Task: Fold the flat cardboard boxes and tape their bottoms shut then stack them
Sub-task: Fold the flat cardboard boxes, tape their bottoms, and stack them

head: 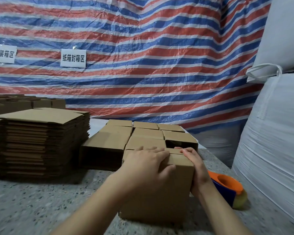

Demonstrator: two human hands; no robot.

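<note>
— Nearest the camera, what stands on the table point(32, 200)?

— One folded cardboard box point(159, 192), plain brown, upright on the speckled stone top, its flaps turned down on top.

— And the hands?

— Left hand point(148, 164) lies flat across the top flaps, fingers spread and nearly straight, pressing. Right hand point(198, 168) lies against the box's right side, fingers reaching over the top edge; I can't tell how tightly they curl.

— Around it?

— A striped tarp point(143, 56) hangs behind everything. White bulk sacks point(275, 133) close off the right. A tall pile of flat boxes point(41, 141) fills the left. Rows of finished boxes point(143, 133) sit directly behind, touching the held box. An orange and blue tape dispenser point(229, 187) rests just beside the right wrist.

— Open room?

— Bare tabletop in front of the flat pile, left of the box.
</note>
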